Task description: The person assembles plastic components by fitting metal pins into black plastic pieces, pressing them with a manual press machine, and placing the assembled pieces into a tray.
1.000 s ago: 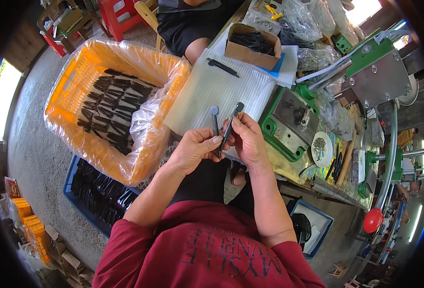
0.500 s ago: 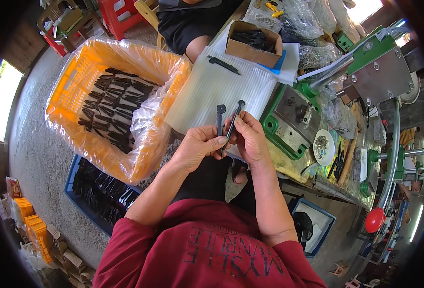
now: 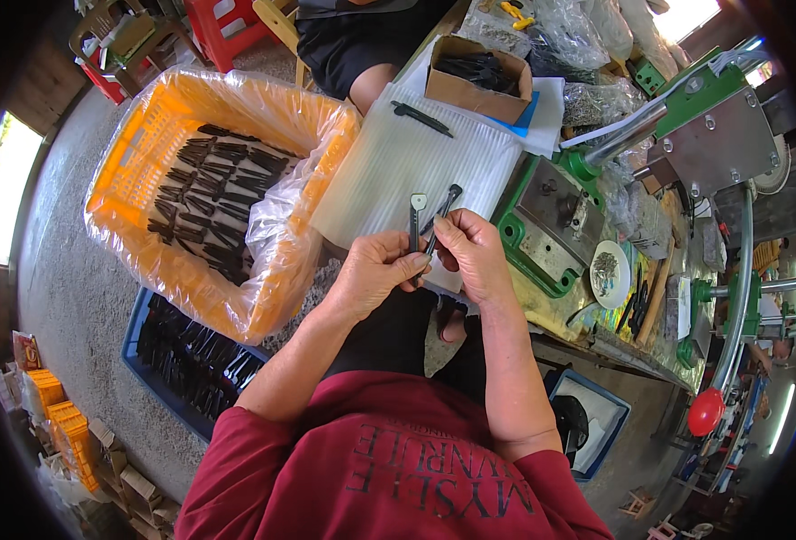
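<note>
Close together in front of my body, my two hands each pinch a slim black part. My left hand (image 3: 378, 267) grips a black strip (image 3: 416, 219) standing upright, its flat, squarish end with a small hole facing up. Between the fingertips of my right hand (image 3: 472, 254) is a slanted black rod-like piece (image 3: 450, 200) with a rounded end. The lower ends of both parts are hidden by fingers and seem to meet or cross there. Beyond my hands, a white ribbed foam sheet (image 3: 371, 171) carries another black part (image 3: 422, 119).
To the left stands a yellow crate (image 3: 128, 193) lined with clear plastic, holding rows of black parts. A blue crate (image 3: 132, 346) of black pieces sits below it. A cardboard box (image 3: 456, 87), green press (image 3: 542, 225) and white bowl (image 3: 625, 274) of small metal pieces are to the right. Another person's knee (image 3: 373, 87) is ahead.
The part in my left hand has turned slightly, and its flat end now looks lighter and shows its face. My right fingers have shifted a little on the other piece.
</note>
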### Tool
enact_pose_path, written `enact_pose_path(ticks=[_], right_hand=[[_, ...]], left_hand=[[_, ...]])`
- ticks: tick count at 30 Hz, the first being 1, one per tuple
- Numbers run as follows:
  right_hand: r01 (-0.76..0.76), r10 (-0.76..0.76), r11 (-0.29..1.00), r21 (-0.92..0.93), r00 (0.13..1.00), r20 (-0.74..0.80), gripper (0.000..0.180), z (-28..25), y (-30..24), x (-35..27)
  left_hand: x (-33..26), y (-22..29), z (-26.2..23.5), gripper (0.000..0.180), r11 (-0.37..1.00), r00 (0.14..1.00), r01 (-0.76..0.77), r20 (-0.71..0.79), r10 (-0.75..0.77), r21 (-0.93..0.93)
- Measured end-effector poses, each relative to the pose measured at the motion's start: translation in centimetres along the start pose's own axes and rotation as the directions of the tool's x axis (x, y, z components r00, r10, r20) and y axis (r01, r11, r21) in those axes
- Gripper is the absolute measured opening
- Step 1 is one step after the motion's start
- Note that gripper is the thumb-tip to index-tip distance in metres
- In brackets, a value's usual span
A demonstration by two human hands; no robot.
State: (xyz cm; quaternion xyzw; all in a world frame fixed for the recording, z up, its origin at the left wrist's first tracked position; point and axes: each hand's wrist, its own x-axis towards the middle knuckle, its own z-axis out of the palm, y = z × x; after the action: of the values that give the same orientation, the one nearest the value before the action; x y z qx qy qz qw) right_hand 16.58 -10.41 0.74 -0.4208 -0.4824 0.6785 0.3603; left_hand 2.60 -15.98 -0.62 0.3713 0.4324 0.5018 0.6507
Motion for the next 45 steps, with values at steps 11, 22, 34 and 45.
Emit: enact_pose_path(ticks=[11,22,34,45], right_hand=[[-0.018,0.018,1.000,-0.018,1.000,0.003,0.022,0.0,-0.7,-0.2],[-0.002,0.002,1.000,-0.020,1.000,-0.012,0.020,-0.1,-0.6,-0.1],[0.018,-0.017,0.999,-0.046,1.000,0.022,0.018,-0.3,-1.6,0.2],[0.005,-0.002,0.998,-0.068,0.999,0.048,0.016,-0.3,-3.1,0.3]], left_hand=[[0.3,0.1,0.5,0.014,0.999,0.998,-0.019,-0.055,0.021,0.039],[0.4,0.1,0.2,0.021,1.000,0.999,0.021,-0.035,-0.021,0.009],[1.2,0.5,0.2,0.031,1.000,0.999,-0.018,-0.039,0.019,0.021],[2.4,1.0,0.5,0.027,0.995,0.996,-0.085,0.020,0.084,0.044]])
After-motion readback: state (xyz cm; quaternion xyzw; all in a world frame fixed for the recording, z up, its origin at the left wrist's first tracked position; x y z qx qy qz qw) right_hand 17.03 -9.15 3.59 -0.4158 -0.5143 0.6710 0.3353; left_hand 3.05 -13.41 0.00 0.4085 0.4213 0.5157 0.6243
